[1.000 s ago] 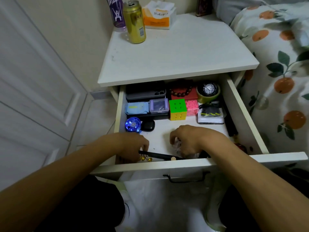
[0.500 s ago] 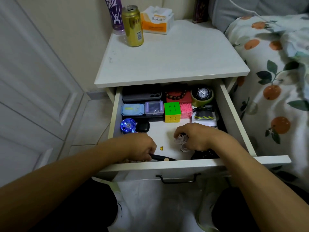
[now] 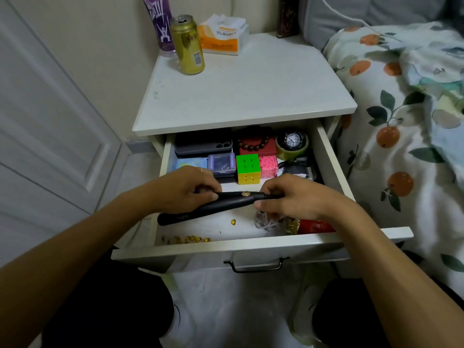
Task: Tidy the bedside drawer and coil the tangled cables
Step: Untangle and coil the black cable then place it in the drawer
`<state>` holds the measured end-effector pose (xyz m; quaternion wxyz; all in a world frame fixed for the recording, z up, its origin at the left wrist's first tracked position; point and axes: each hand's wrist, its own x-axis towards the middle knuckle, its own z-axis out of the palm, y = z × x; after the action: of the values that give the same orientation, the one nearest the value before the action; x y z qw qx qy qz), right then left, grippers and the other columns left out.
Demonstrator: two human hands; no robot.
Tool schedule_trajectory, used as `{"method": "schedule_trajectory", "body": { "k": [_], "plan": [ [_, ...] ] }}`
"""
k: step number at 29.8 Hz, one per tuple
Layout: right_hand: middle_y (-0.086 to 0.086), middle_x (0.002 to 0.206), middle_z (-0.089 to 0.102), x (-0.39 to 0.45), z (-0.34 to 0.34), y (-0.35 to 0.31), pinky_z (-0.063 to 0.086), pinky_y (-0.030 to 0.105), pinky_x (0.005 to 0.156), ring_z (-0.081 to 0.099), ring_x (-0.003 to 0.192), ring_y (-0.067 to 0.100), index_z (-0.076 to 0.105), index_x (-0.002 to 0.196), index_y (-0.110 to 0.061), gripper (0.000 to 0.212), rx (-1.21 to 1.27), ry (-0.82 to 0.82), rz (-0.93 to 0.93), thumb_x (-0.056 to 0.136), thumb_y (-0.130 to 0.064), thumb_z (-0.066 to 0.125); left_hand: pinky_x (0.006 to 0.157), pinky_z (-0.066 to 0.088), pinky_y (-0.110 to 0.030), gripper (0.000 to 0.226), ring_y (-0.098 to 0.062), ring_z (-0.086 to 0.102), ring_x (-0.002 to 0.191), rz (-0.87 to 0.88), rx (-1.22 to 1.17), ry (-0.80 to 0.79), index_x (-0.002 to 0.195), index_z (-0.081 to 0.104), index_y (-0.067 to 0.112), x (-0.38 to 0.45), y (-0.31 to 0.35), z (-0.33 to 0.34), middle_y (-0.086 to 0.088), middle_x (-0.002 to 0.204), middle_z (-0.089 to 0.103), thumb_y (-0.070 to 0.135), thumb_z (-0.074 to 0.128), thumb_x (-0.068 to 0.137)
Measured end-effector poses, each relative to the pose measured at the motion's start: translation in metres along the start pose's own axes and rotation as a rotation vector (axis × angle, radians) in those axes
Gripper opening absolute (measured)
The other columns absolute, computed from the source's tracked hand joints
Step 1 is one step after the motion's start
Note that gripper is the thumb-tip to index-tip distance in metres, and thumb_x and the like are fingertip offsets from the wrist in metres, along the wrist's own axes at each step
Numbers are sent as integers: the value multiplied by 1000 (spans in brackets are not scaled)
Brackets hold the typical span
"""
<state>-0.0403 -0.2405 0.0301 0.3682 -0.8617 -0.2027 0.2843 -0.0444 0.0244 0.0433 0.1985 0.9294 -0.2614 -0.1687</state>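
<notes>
Step in hand, I'd say: clearing loose stuff from the open drawer (image 3: 326, 237) — cables not coiled yet. Both hands hold a long black tool (image 3: 213, 205) just above the drawer's front part: left hand (image 3: 185, 189) curled round its middle w/ thumb on top, right hand (image 3: 288, 197) pinching the narrow end. Tangled pale cable (image 3: 266, 222) lies under the right hand (partly hidden), beside a red packet (image 3: 316, 226). Next move prob. calls for parking the tool somewhere, then freeing both hands for the cable.

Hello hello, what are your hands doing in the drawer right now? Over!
Left hand and right hand both grip the black stick above the drawer. Tangled cable untouched underneath. Yellow beads loose by front edge.
</notes>
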Motion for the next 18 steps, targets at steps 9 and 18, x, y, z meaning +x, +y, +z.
{"method": "schedule_trajectory", "body": {
  "k": [9,18],
  "plan": [
    [7,65,54,-8,1,-11,38,34,54,46,55,15,62,78,-9,32,-57,301,-234,93,-37,62,66,40,-6,35,6,58,84,-103,-203,89,115,58,39,-3,46,7,25,91,61,58,63,86],
    [-7,75,63,-27,9,-16,52,38,66,58,70,7,63,80,-23,28,-117,530,-201,81,-50,70,57,36,-13,18,-5,51,64,-80,-231,336,99,56,34,-43,75,0,11,78,53,24,67,91]
  ]
}}
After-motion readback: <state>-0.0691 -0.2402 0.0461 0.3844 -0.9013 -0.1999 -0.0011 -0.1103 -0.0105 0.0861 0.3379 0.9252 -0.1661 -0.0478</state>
